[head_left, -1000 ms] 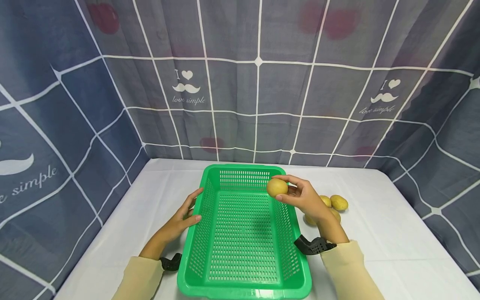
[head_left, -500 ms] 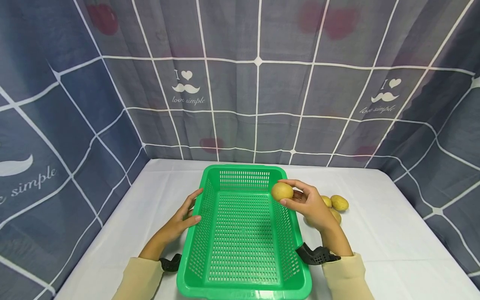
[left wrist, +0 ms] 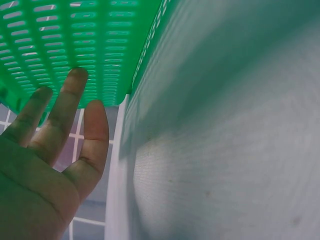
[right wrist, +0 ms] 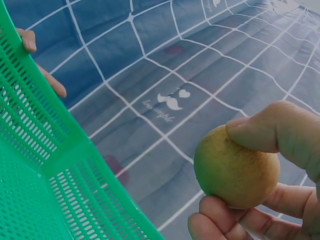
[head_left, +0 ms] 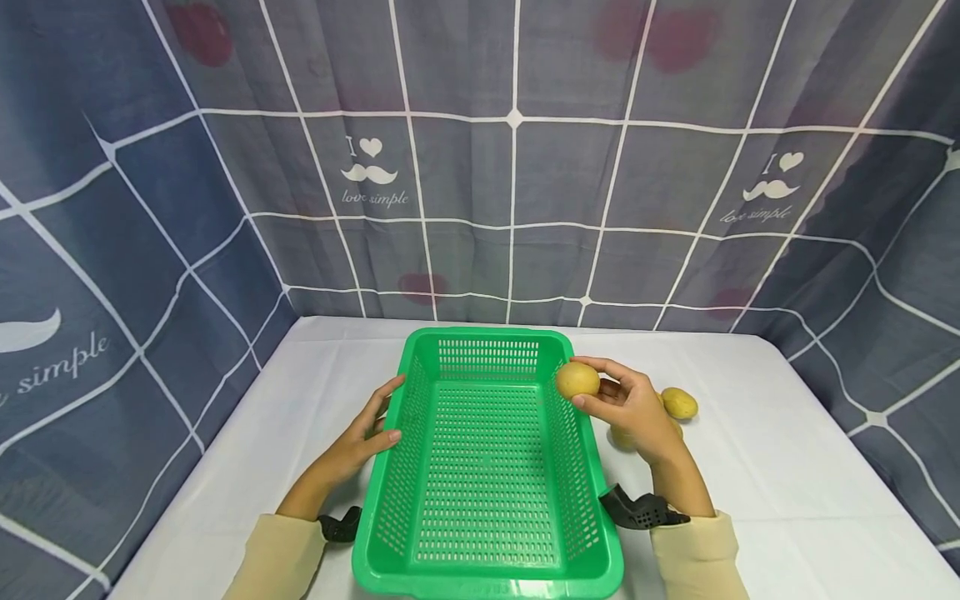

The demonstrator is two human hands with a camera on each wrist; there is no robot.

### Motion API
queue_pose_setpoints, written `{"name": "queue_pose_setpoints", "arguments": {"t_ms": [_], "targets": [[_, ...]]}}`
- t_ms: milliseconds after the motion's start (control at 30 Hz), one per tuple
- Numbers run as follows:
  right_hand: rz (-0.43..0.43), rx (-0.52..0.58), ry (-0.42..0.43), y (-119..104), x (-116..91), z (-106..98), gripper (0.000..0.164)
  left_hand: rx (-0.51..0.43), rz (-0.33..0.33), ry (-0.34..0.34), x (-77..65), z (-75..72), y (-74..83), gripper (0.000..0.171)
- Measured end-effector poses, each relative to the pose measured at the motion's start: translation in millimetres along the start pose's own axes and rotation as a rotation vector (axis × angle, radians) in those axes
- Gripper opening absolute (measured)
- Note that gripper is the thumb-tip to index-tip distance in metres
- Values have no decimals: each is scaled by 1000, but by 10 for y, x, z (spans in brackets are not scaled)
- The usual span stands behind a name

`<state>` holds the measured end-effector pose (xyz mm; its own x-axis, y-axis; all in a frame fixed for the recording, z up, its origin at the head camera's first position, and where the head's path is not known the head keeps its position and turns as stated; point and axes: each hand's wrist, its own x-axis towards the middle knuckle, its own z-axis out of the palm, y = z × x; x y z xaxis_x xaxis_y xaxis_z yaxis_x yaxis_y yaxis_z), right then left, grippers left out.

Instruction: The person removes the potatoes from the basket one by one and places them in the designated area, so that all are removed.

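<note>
A small round yellow-brown potato (head_left: 577,379), up in the air, pinched in the grip of the right hand (head_left: 630,408). Thumb on top, fingertips (right wrist: 212,220) curled under, palm off the skin. Right over the near-side rim of the green plastic basket with holes (head_left: 487,550), at the far corner, just left of the grip. Not inside yet, not touching the wall.

Probably firm and a bit heavy for its size. Smooth, dry skin, so likely no slipping. Round shape, so likely to roll once let go. Best held around the fat middle, as now. No need for a hard squeeze; not easy to break.

Nothing inside the basket. Left hand (head_left: 367,433) across the basket from the grip, flat against the outer left wall, fingers (left wrist: 70,107) straight and spread, holding nothing, only touching.

Behind the grip, on the right, more yellow-brown potatoes (head_left: 678,403) lying close together on the white cloth-covered bench (head_left: 787,483). One clear to see, the others partly hidden by the hand.

Black straps (head_left: 645,510) on both wrists, pale yellow sleeves (head_left: 693,558) below. All around, a blue-grey curtain with white lines (head_left: 517,167).
</note>
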<state>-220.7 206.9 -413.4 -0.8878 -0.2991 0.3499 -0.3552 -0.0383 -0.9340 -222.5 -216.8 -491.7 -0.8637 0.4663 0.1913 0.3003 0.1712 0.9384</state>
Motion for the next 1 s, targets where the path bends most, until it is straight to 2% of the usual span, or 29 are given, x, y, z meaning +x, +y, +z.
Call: {"name": "queue_pose_setpoints", "arguments": {"t_ms": [400, 600, 867, 1000], "targets": [[6, -4, 36, -41, -12, -72, 46, 31, 54, 4, 14, -8, -18, 79], [28, -46, 72, -62, -45, -115, 42, 32, 72, 2, -1, -15, -34, 79], [81, -50, 149, -120, -123, -197, 41, 32, 77, 3, 4, -17, -34, 79], [77, -79, 166, -151, -165, -258, 41, 43, 74, 3, -6, -11, -31, 79]]}}
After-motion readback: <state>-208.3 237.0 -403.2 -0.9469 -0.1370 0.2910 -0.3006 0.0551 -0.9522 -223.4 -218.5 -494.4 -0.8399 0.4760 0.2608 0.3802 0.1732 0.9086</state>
